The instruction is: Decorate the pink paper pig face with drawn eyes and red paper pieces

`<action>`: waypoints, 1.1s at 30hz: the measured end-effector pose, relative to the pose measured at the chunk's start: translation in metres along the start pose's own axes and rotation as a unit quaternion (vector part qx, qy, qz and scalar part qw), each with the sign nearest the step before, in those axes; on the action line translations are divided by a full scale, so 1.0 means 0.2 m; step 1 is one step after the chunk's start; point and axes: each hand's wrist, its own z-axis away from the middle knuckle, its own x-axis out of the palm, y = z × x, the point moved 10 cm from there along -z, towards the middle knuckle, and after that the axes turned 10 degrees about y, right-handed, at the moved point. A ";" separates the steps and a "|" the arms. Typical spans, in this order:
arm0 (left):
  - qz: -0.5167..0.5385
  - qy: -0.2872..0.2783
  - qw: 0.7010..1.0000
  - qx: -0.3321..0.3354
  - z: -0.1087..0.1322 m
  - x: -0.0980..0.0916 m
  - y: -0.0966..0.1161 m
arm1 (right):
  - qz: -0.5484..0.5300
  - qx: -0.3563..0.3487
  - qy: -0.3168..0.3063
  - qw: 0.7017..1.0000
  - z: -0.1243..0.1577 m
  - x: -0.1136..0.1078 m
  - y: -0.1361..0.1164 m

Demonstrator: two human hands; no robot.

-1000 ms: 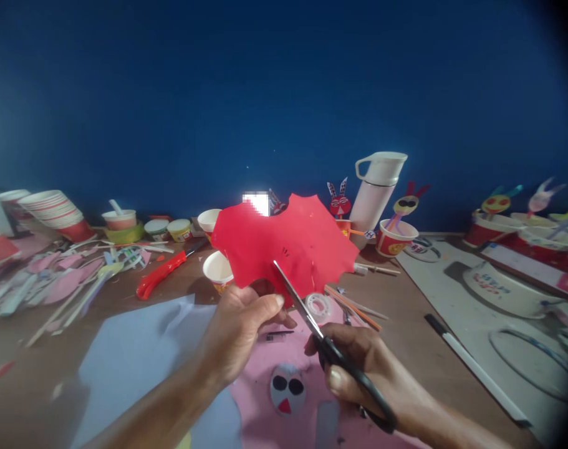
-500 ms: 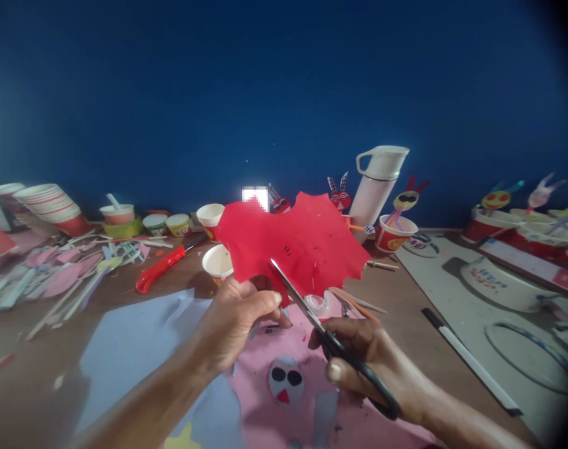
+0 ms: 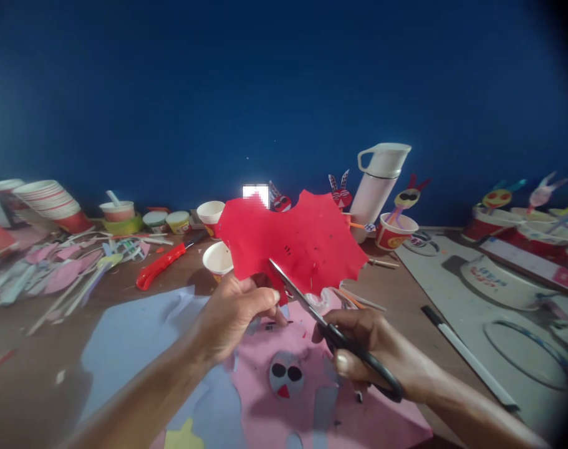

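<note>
My left hand (image 3: 239,315) pinches the lower left edge of a red paper sheet (image 3: 297,240) with a scalloped outline, holding it up above the table. In my right hand (image 3: 370,349) is a pair of scissors (image 3: 333,333) with black handles. The blades lie against the sheet's lower edge, their tips pointing up and left near my left fingers. Beneath both hands lies pink paper (image 3: 260,411), and on it a pale oval cutout face (image 3: 287,375) with black eyes and a small red piece.
Blue sheets (image 3: 129,349) and paper strips (image 3: 68,274) cover the left side. A red utility knife (image 3: 162,265), paper cups (image 3: 217,259) and a leaning thermos (image 3: 380,181) stand or lie behind. At right are a black-and-white bar (image 3: 471,358) and rabbit figures in cups (image 3: 396,232).
The scissors' handles and my right hand have shifted slightly right, with the blades closer together. The red sheet stays in my left hand almost unmoved.
</note>
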 end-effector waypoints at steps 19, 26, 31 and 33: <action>-0.064 -0.031 0.997 -0.025 0.00 -0.04 -0.03 | 0.012 0.001 -0.034 0.999 0.01 -0.03 -0.01; -0.083 -0.070 0.994 -0.015 0.00 -0.03 -0.02 | 0.000 0.003 -0.048 0.999 0.01 -0.03 0.01; -0.115 -0.120 0.986 -0.015 0.00 0.00 0.00 | 0.021 0.003 -0.057 0.998 0.01 -0.04 0.02; -0.132 -0.135 0.982 -0.012 0.00 0.00 0.00 | 0.029 0.006 -0.062 0.998 0.01 -0.04 0.02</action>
